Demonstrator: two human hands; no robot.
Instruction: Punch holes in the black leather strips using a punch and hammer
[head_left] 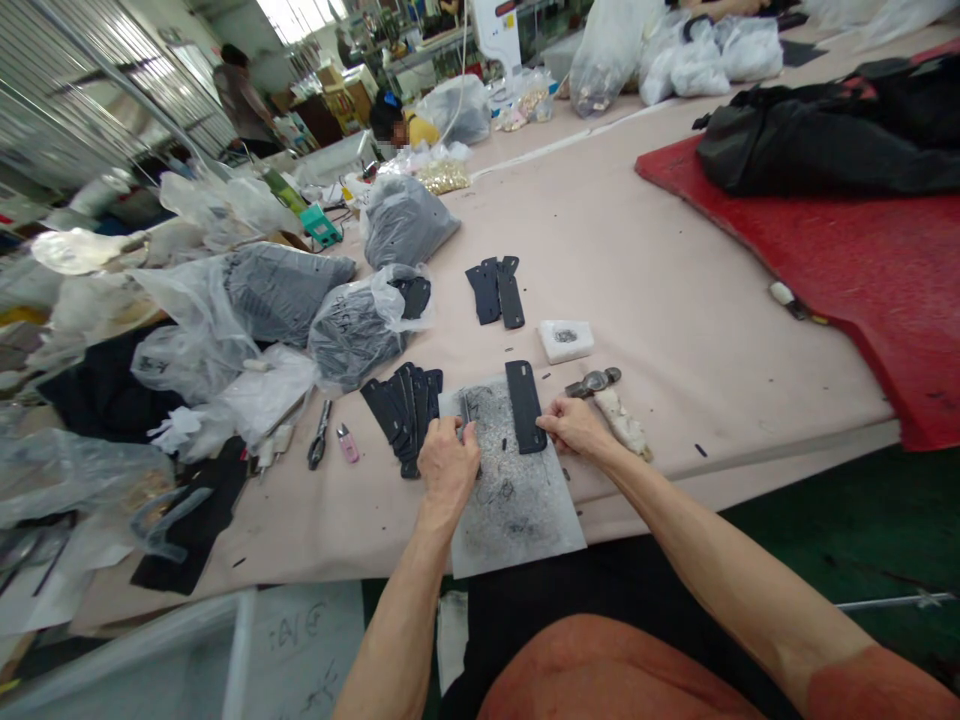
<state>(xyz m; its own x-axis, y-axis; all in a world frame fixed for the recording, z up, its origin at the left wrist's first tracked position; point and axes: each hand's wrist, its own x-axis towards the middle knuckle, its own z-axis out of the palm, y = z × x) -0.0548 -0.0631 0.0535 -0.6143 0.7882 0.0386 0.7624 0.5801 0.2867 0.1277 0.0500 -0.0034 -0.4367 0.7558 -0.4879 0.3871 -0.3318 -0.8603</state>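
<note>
My right hand (574, 428) pinches the edge of a flat black strip (524, 405) with slots near its ends. That strip lies over a worn, speckled pale board (491, 510). My left hand (450, 460) is closed around a slim metal punch (466, 404), held near the board's left side; its lower end is hidden by the fingers. Left of this hand, a fanned pile of similar black strips (405, 410) rests on the table. Beyond my right hand lie a hammer (594, 382) with a wrapped handle and a white block (565, 340) with a dark smudge.
Several more black strips (496, 290) lie farther back on the table (600, 240). Pliers (320, 436) and pink snips (347, 443) are at the left, near filled plastic bags (352, 335). A red sheet (847, 280) carries black material at right. Another person (405, 125) sits across the table.
</note>
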